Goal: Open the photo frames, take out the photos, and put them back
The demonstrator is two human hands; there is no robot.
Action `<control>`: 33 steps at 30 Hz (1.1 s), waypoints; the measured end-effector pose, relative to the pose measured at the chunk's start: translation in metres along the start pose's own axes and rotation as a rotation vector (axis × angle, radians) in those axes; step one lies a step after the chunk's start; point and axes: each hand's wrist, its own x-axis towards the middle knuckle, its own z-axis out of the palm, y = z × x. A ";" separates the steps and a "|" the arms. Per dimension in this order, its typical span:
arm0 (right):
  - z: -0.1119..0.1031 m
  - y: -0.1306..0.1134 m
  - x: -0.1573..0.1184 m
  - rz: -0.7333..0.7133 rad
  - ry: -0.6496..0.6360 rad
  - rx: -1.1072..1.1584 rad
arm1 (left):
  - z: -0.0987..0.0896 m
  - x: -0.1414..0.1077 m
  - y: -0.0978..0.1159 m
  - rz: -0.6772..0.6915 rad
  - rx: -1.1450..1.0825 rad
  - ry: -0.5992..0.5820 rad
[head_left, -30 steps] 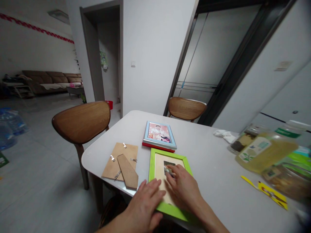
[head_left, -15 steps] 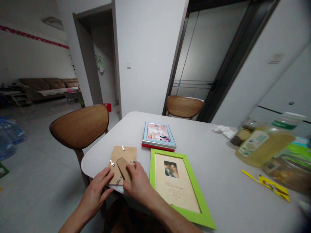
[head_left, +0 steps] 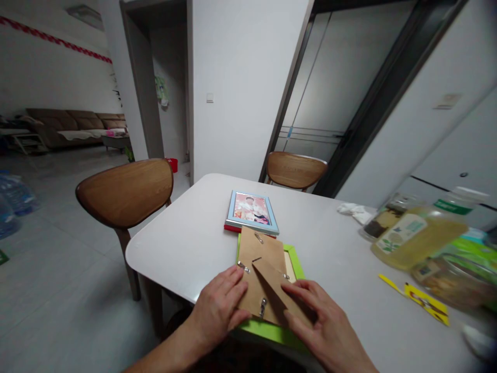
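Note:
A brown picture frame backing board point(head_left: 250, 248), with metal clips near its edges and a fold-out stand flap point(head_left: 279, 280) raised at an angle, lies over the green picture frame point(head_left: 293, 254). Only parts of the green frame's border show around the board. My left hand point(head_left: 219, 300) grips the board's left edge, fingers on top and thumb at the lower corner. On the other side, my right hand point(head_left: 320, 316) has its thumb and fingers around the stand flap and the board's right side.
Behind the board, a light blue picture frame point(head_left: 230, 210) rests on a red one. To the right stand an oil bottle point(head_left: 411, 233), jars, crumpled tissue point(head_left: 355, 211) and a yellow packet point(head_left: 427, 303). Wooden chairs point(head_left: 128, 191) border the white table point(head_left: 174, 243).
Both hands have carried the backing board rightward from the table's left corner onto the green frame, covering its picture. My right hand has shifted to the flap's lower right side.

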 end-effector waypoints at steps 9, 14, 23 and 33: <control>0.012 0.031 -0.007 0.048 -0.092 -0.096 | 0.017 0.014 0.019 -0.149 -0.126 -0.203; 0.019 0.036 -0.015 -0.015 -0.086 -0.145 | 0.015 0.012 0.018 -0.175 -0.151 -0.231; 0.031 0.043 -0.011 -0.150 0.056 -0.291 | 0.011 0.009 0.019 -0.099 -0.203 -0.354; 0.031 0.018 -0.014 -0.368 -0.080 -0.298 | 0.010 0.007 0.013 -0.134 -0.237 -0.352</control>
